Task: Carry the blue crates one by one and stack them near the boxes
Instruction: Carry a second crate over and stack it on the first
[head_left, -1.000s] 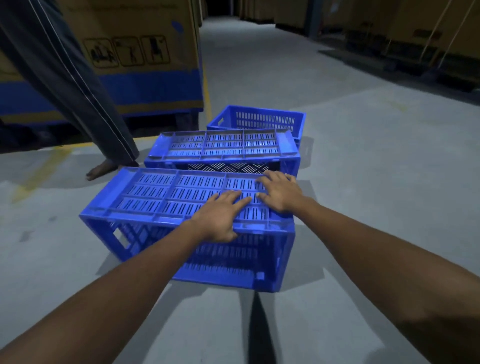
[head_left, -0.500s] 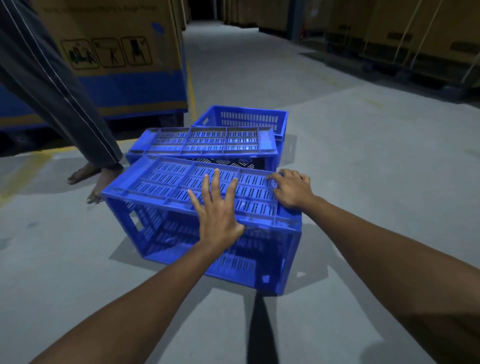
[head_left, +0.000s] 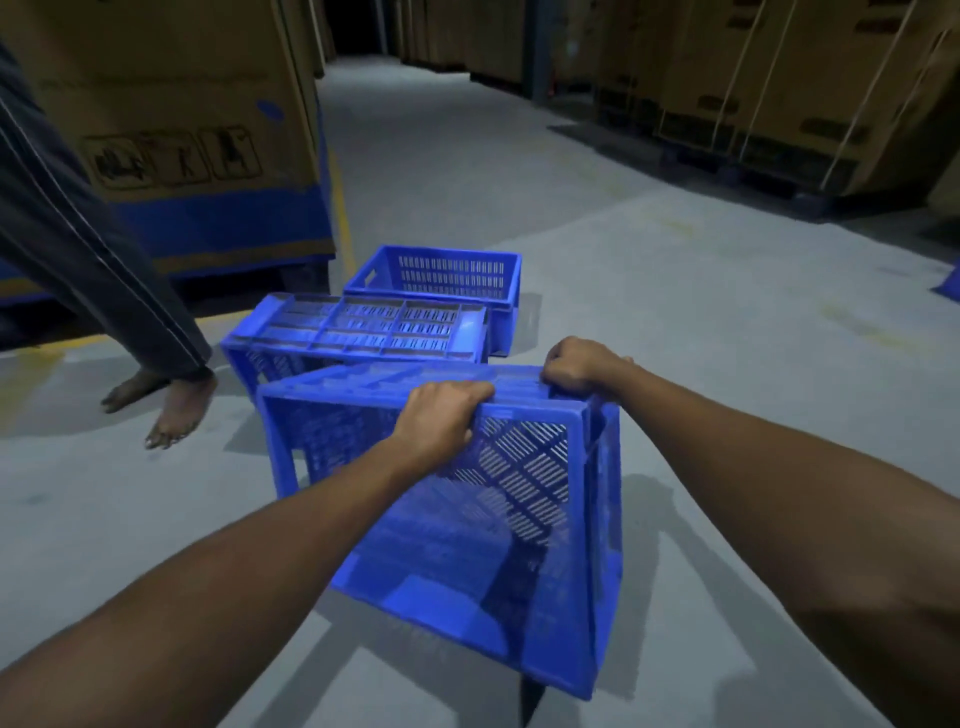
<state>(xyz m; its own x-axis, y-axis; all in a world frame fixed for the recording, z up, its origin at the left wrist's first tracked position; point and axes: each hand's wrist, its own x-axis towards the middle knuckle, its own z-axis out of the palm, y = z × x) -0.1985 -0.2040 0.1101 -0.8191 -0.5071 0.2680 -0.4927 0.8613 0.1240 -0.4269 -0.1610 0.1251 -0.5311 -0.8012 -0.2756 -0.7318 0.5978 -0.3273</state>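
- Both hands, flat on the slatted base half a second back, now clamp its edges, and the near blue crate (head_left: 467, 545) tips up toward me.
- Left hand (head_left: 441, 421) curls its fingers over the near top edge; right hand (head_left: 576, 366) is fisted round the far right corner. My guess is the diagonal grip is there to stop it twisting on the lift.
- It sits dead centre, right in front of me, at 6 o'clock from the second upturned crate (head_left: 363, 327). The upright crate (head_left: 447, 275) is beyond at 12.
- Base is up and the mouth faces down and a bit toward me. The long axis runs roughly 9 to 3, with the diamond-slotted long wall facing me.
- Can't tell if it's fully off the floor (head_left: 675, 338).
- Someone's bare feet (head_left: 176, 410) are at 9 o'clock and the big cardboard box (head_left: 197, 130) is at 11, so I'd swing it wide.
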